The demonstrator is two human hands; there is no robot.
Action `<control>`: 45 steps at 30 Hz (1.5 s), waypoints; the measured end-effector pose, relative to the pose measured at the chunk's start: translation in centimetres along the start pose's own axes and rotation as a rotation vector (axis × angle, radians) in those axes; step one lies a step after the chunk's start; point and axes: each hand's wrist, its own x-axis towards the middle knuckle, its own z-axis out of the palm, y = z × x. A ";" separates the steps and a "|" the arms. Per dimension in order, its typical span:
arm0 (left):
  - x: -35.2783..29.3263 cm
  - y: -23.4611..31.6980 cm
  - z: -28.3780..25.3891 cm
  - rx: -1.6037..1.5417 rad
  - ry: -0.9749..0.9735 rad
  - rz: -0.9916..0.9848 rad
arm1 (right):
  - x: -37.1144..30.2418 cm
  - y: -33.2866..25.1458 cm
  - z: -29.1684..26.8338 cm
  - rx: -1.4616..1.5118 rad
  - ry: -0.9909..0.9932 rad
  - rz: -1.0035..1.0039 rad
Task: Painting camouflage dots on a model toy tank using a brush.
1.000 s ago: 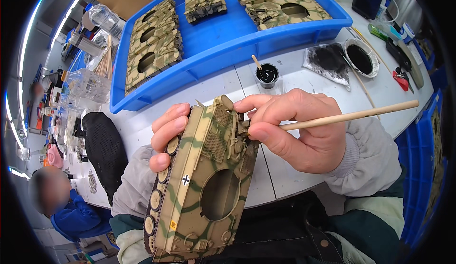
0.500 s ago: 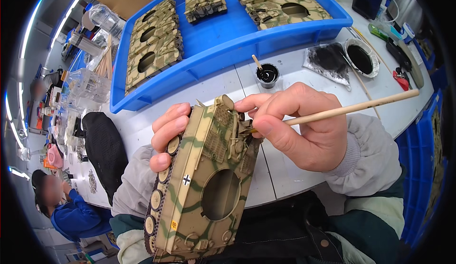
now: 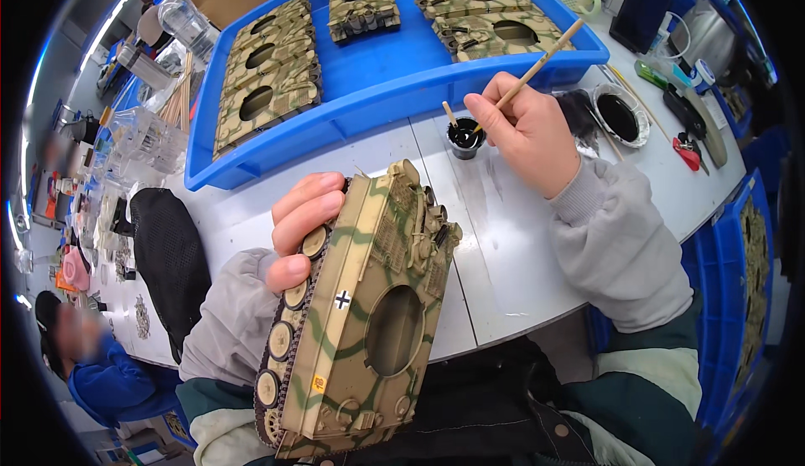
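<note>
A camouflage-painted model tank hull (image 3: 356, 323) is tilted up in front of me, with a round hole in its top and wheels along its left side. My left hand (image 3: 307, 223) is closed around its left edge near the far end. Beyond it, to the right, my right hand (image 3: 528, 135) pinches a paintbrush (image 3: 541, 63) by its pale wooden handle. The brush's tip is down in a small cup of black paint (image 3: 465, 137), where a short wooden stick (image 3: 449, 114) also stands. The bristles are hidden in the cup.
A blue tray (image 3: 402, 93) across the back holds several similar hulls (image 3: 362, 6). Right of the paint cup lie a bag of black powder (image 3: 579, 118), a bowl of black material (image 3: 619, 115) and red-handled cutters (image 3: 688, 152). A black mesh bag (image 3: 170, 256) lies left; a person in blue (image 3: 122, 382) sits beyond.
My right hand has moved the paintbrush from the hull's far right end up to the paint cup. The hull stays in my left hand, nearly in place.
</note>
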 end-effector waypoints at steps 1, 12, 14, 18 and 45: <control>-0.1 -0.2 0.0 -0.009 0.015 0.014 | 0.0 0.2 0.2 -0.008 -0.004 0.010; -0.2 -1.1 -0.7 -0.037 -0.038 0.101 | -0.1 0.0 0.5 -0.057 -0.022 0.000; -0.2 -1.1 -0.8 -0.038 -0.053 0.101 | 0.0 -0.1 0.4 -0.068 -0.032 0.005; -0.1 -1.1 -0.8 -0.049 -0.067 0.103 | 0.0 -0.3 0.3 -0.091 -0.045 0.007; -0.4 -0.3 0.4 0.053 0.017 0.013 | -4.3 -5.0 0.6 0.618 -0.074 -0.203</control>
